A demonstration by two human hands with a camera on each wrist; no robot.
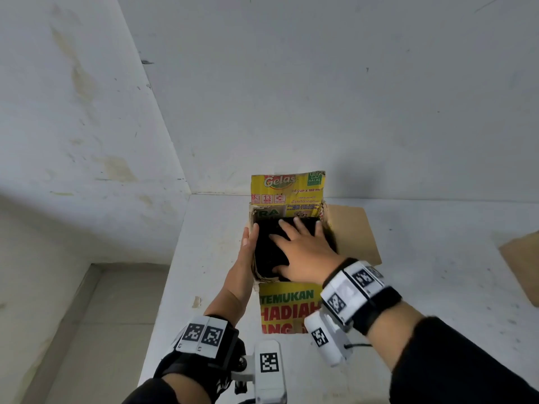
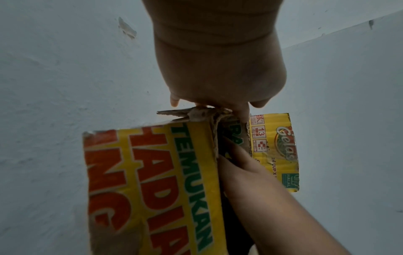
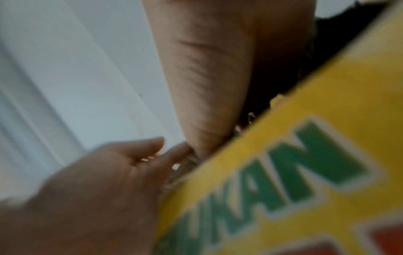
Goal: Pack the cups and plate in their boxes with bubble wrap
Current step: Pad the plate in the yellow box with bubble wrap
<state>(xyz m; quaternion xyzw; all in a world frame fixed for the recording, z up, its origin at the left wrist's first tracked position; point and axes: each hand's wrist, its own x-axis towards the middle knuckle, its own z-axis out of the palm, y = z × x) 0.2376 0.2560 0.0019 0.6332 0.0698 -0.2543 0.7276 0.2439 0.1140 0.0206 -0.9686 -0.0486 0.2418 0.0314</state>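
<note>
A yellow printed cardboard box (image 1: 287, 304) stands open on the white table (image 1: 431, 290), its flaps folded outward. A black bundle (image 1: 267, 252) fills the inside; what it wraps is hidden. My right hand (image 1: 303, 249) lies on it with fingers spread flat, and this hand (image 2: 250, 181) reaches in over the near rim. My left hand (image 1: 248, 246) holds the box's left wall, thumb over the torn rim and fingers outside; the left wrist view shows this hand (image 2: 218, 69) on the rim. No cup or plate shows.
A brown flap (image 1: 353, 228) lies flat to the box's right. Another brown cardboard piece (image 1: 522, 263) sits at the right edge. The table's left edge (image 1: 163, 287) drops to the floor. Walls close the back and left. A cardboard scrap (image 1: 197, 301) lies near my left forearm.
</note>
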